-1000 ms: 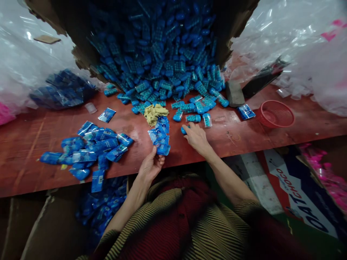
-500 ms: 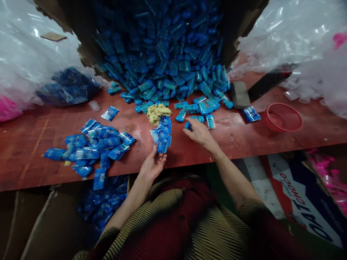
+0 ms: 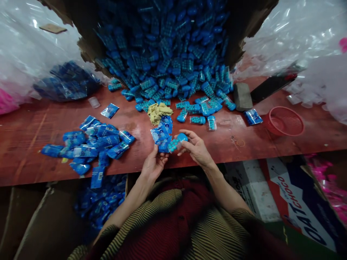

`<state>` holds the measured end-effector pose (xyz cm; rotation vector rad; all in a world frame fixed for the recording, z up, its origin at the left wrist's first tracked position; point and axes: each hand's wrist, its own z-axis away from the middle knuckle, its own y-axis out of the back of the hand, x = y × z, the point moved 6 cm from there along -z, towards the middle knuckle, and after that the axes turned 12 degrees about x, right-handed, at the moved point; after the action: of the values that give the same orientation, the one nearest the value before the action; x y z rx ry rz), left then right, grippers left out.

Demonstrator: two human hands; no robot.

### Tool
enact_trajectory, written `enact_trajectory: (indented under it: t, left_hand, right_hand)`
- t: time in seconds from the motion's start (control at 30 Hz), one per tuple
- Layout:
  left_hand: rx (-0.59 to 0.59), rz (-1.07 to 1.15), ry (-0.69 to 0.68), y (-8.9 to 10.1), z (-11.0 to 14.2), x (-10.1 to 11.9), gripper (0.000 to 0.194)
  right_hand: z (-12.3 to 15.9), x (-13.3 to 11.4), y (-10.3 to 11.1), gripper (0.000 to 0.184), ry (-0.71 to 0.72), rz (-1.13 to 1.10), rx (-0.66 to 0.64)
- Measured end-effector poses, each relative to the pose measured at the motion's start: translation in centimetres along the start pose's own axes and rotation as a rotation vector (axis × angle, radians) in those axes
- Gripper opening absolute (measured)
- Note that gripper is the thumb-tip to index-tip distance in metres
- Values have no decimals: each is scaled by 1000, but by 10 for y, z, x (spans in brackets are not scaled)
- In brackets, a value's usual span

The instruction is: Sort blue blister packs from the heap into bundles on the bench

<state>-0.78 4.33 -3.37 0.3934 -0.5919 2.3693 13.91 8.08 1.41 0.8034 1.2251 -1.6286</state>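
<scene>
My left hand pinches the lower edge of a blue printed packet near the table's front edge. Beyond it, a few flat blue packets overlap against a crumpled yellow cloth. Between the thumb and fingers of my right hand is a small clear bottle with a blue cap and turquoise balls inside. The bottle lies tilted, its clear end close beside the packet; whether the two touch I cannot tell. Several similar bottles lie loose past my right hand.
A torn cardboard box spills a heap of bottles onto the red table. Blue wrapped pieces are piled at left. A grey block and red basket stand at right. Plastic bags flank both sides.
My right hand has picked up the bottle from the table and brought it left and nearer, beside the packet. My left hand has kept its hold, almost unmoved. The view has shifted slightly.
</scene>
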Motion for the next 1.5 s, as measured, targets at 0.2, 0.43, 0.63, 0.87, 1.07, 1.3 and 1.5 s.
enact_trajectory:
  t: [0.2,0.43,0.63,0.87,1.07,1.3,1.5]
  left_hand:
    - [-49,21,-85,-1,-1,4,25]
    - [-141,6,-260,0,-3,15,20]
    - [-132,-6,-302,-1,-2,21,20]
    - [-131,-14,-287,-1,-1,20,20]
    - [-132,-30,-317,-5,4,21,23]
    - [-128,10,-334,-11,10,18,25]
    - [-194,-59,-214,-13,6,19,20]
  right_hand:
    - [3,-2,-1,43,48,45,18]
    - [6,4,1,46,49,-3,-19]
    - [8,5,3,46,46,-7,-12]
    - [11,5,4,46,55,26,10]
    - [16,5,0,43,102,49,43]
    - [23,36,-5,39,346,361,181]
    - [27,37,-6,36,451,605,108]
